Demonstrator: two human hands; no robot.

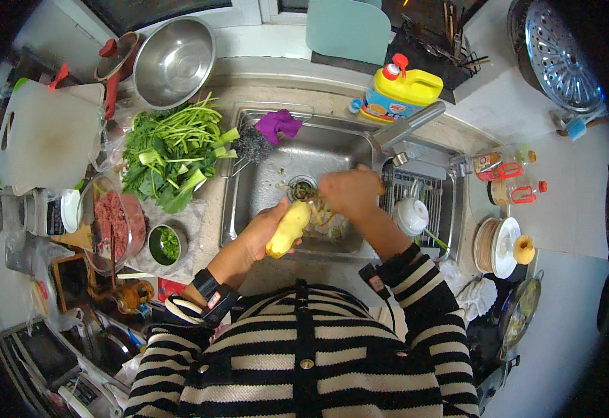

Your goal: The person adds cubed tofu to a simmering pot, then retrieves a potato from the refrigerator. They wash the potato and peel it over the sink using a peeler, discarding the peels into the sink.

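A peeled yellow potato (289, 228) is held in my left hand (263, 228) over the near edge of the steel sink (330, 136). Just right of the potato, my right hand (350, 192) is closed around a tool that is mostly hidden by the fingers and blurred; it looks like a peeler. Strips of peel (330, 222) lie in the basin below the hands, and more scraps sit around the drain (302, 187). A purple cloth (278, 125) and a dark mesh scourer (254, 145) rest at the sink's back left corner.
Leafy greens (171, 151), a container of minced meat (111, 224) and a metal cup of chopped greens (167, 244) stand at left. Behind are a steel bowl (175, 62) and a yellow detergent jug (404, 94). The faucet (409, 125), a white bowl (411, 216) and stacked plates (504, 246) are at right.
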